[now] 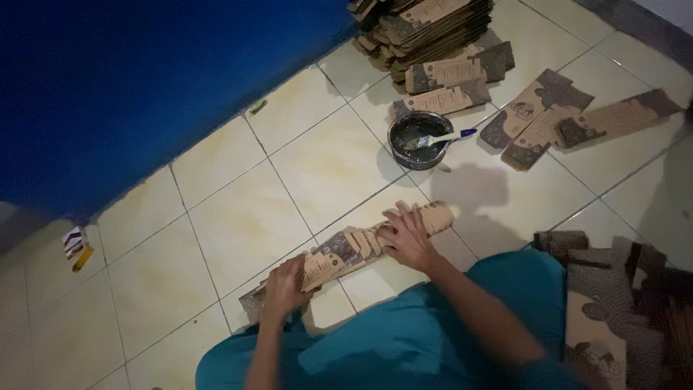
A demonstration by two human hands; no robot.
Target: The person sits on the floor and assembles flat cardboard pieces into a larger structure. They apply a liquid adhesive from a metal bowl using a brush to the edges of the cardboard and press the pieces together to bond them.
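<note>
A fanned row of flat brown printed cardboard pieces lies on the tiled floor in front of me. My left hand presses on the row's left end, fingers curled over the cardboard. My right hand lies flat on the row's right part, fingers spread, near the pale end piece. My knees in teal cloth fill the bottom of the view.
A dark round bowl with a blue-handled brush stands beyond the row. A tall stack of cardboard pieces is at the top, loose pieces to the right, another pile at bottom right. A blue wall runs along the left.
</note>
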